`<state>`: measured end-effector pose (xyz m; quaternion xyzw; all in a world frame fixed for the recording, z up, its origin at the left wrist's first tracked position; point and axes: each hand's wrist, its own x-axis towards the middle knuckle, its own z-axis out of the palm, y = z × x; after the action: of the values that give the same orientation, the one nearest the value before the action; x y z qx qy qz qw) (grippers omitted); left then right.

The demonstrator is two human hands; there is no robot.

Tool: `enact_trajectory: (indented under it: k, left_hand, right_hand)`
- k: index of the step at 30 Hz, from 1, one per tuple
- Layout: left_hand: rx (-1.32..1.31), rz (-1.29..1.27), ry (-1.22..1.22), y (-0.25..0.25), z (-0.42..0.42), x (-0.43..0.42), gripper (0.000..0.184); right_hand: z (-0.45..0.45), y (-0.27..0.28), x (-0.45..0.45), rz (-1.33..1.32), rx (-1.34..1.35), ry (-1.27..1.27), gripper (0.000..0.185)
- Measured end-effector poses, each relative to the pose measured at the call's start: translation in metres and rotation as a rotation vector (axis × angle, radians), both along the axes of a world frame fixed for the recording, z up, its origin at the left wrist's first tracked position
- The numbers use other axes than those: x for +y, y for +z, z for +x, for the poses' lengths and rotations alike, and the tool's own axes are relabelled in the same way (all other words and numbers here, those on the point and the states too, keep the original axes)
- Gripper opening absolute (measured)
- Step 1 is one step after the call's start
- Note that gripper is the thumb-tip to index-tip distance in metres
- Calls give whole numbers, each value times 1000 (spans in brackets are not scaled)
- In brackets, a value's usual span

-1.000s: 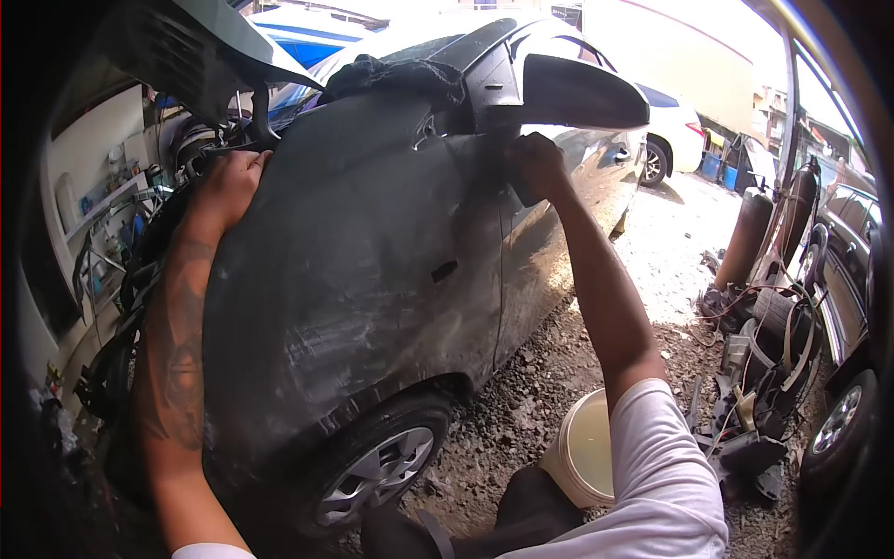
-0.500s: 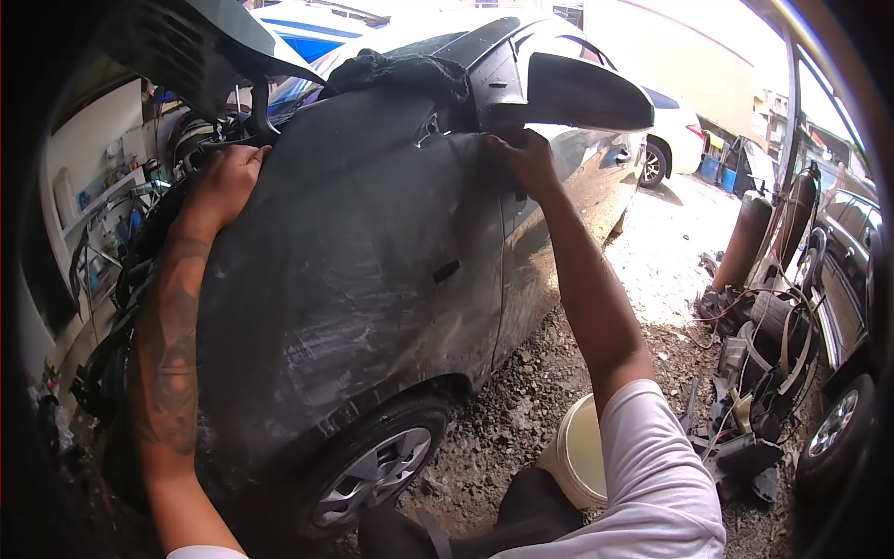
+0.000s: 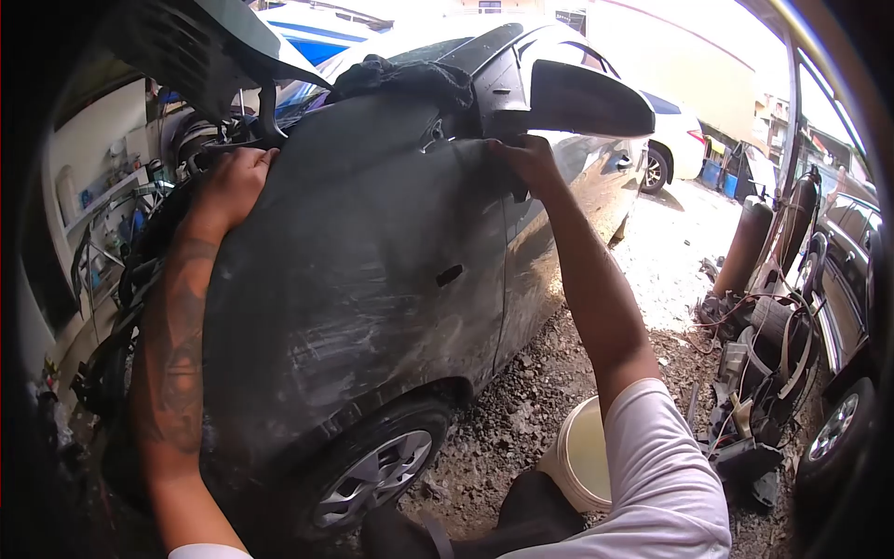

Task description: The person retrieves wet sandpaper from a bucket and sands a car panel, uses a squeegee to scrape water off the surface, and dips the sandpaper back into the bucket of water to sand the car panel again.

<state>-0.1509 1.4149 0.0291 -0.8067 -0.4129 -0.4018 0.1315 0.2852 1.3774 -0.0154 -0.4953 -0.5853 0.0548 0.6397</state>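
The dark grey car fender [image 3: 354, 242] fills the middle of the view, its matte surface scuffed with pale smears and pierced by a small slot. My left hand [image 3: 235, 184] is closed on its upper left edge, beside the engine bay, fingertips hidden behind that edge. At the upper rear corner, below the side mirror [image 3: 591, 101], my right hand [image 3: 529, 164] is closed with its thumb against the panel. A black cloth [image 3: 400, 79] lies at the base of the windshield. Under the fender's arch sits the front wheel [image 3: 380, 475].
The raised hood [image 3: 186, 56] hangs at upper left. A pale bucket [image 3: 579, 456] stands on the gravel by my right arm. Gas cylinders [image 3: 745, 247] and a heap of scrap parts [image 3: 754, 391] lie to the right, near another car's wheel [image 3: 835, 427].
Both hands keep their places on the fender's edges. The whole view has shifted very slightly, with the fender and hands a few pixels lower and to the right.
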Motion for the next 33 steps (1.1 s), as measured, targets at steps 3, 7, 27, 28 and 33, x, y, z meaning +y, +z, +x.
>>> enact_trajectory:
  k: [3, 7, 27, 28, 33]
  left_hand:
    - [23, 90, -4, -3, -2, 7, 35]
    - [-43, 48, 1, -2, -3, 9, 40]
    - [-57, 47, -14, -4, -1, 9, 35]
    - [-47, 45, -14, -4, 0, 9, 35]
    - [-23, 58, -6, -5, -1, 10, 34]
  right_hand:
    - [0, -1, 3, 33, -2, 23, 30]
    - [8, 0, 17, 63, -16, -80, 34]
    - [22, 3, 32, 98, -70, -67, 38]
    - [20, 1, 29, 91, -51, -85, 37]
    - [21, 0, 18, 57, -87, -92, 33]
